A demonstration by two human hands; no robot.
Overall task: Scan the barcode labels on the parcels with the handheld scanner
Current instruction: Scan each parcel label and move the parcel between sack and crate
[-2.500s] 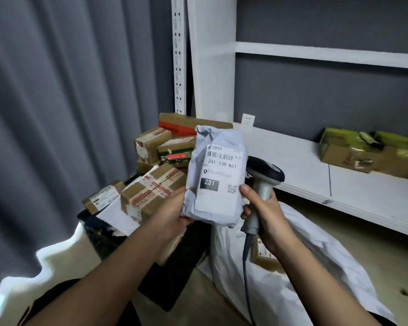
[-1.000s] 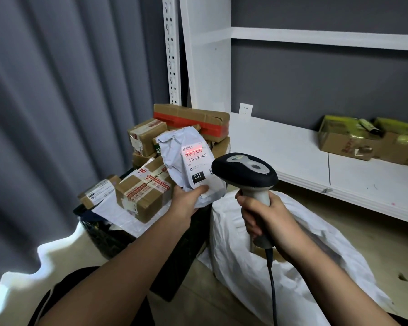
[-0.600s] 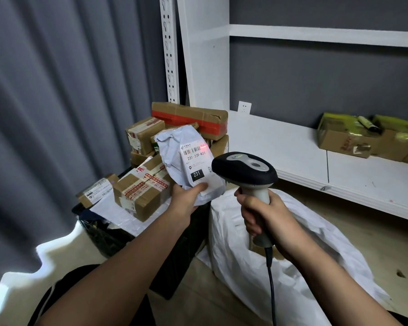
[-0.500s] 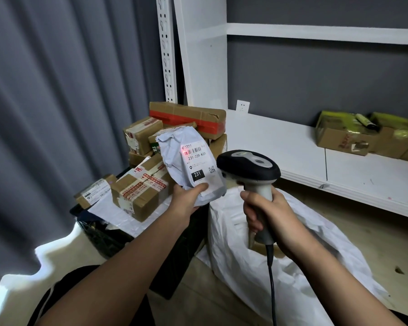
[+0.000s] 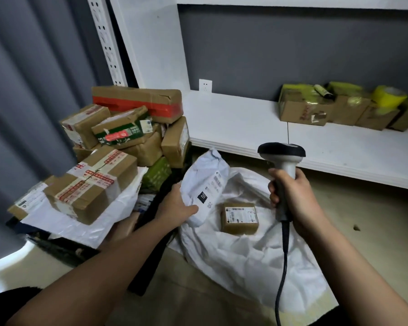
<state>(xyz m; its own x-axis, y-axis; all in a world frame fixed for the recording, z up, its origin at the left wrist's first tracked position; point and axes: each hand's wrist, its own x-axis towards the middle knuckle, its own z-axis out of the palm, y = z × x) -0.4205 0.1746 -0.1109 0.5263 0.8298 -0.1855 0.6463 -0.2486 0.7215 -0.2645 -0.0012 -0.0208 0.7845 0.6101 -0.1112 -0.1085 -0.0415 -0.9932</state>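
**A:** Standing right by the white woven sack [image 5: 245,260] here. The left hand [image 5: 174,208] has its fingers wrapped round the lower end of a grey poly mailer [image 5: 205,187], which sits tilted just above the sack's left edge, label up with "231" on a black patch.

**B:** and the scanner?

**A:** The right hand [image 5: 290,196] is clamped on the grip of the handheld scanner [image 5: 282,161], held upright above the sack's right side, black head on top, cable [image 5: 283,267] hanging down over the sack. Can't tell which way it's aimed tbh.

**B:** anything else on the sack?

**A:** One small cardboard box [image 5: 239,217] lying in its middle, label up, between mailer and scanner. Left of the sack there's a pile of taped cartons [image 5: 118,147], the nearest a box with red printed tape [image 5: 92,182]. Behind the sack runs a low white shelf [image 5: 233,123] with more boxes and a yellow tape roll [image 5: 389,97] far right.
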